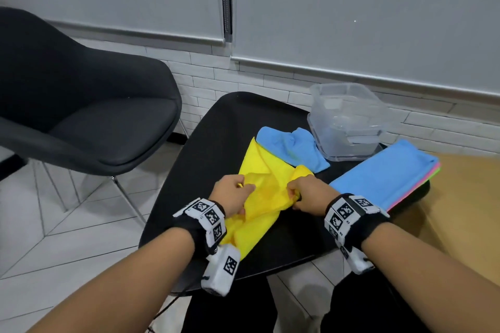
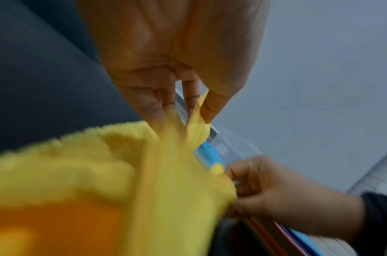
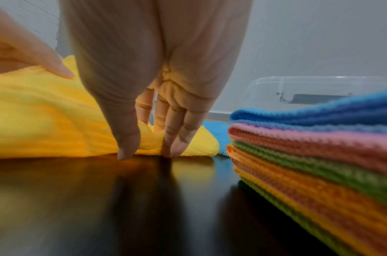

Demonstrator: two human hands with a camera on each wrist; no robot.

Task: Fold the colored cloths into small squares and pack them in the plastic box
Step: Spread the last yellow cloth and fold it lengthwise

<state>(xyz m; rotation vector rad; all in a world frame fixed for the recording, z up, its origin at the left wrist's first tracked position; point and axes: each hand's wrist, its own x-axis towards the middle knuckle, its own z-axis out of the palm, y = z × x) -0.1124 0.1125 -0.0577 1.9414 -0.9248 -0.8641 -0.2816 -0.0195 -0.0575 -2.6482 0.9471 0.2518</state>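
Yellow cloth (image 1: 266, 192) lies rumpled at the middle of the black tabletop (image 1: 216, 127) in the head view, with the left hand (image 1: 232, 193) and the right hand (image 1: 308, 194) both gripping it near its centre, probably to draw an edge out straight before the first fold. A crumpled blue cloth (image 1: 293, 147) sits just beyond it, touching the clear plastic box (image 1: 349, 121), which stands at the far edge holding no cloths, within easy reach for packing. A flat stack of cloths (image 1: 384, 178), blue on top, waits on the person's right. A black chair (image 1: 81, 105) stands to the left on a pale tiled floor, with a white brick wall and grey blinds behind.

From the left wrist, thumb and fingers (image 2: 207, 110) pinch a thin fold of the yellow fabric and lift it off the surface; the right hand bunches the same cloth lower down.

From the right wrist, the fingertips (image 3: 126, 154) reach down to the glossy tabletop, nipping the cloth's lower edge. The stack beside them shows blue, pink, green, orange and yellow layers.
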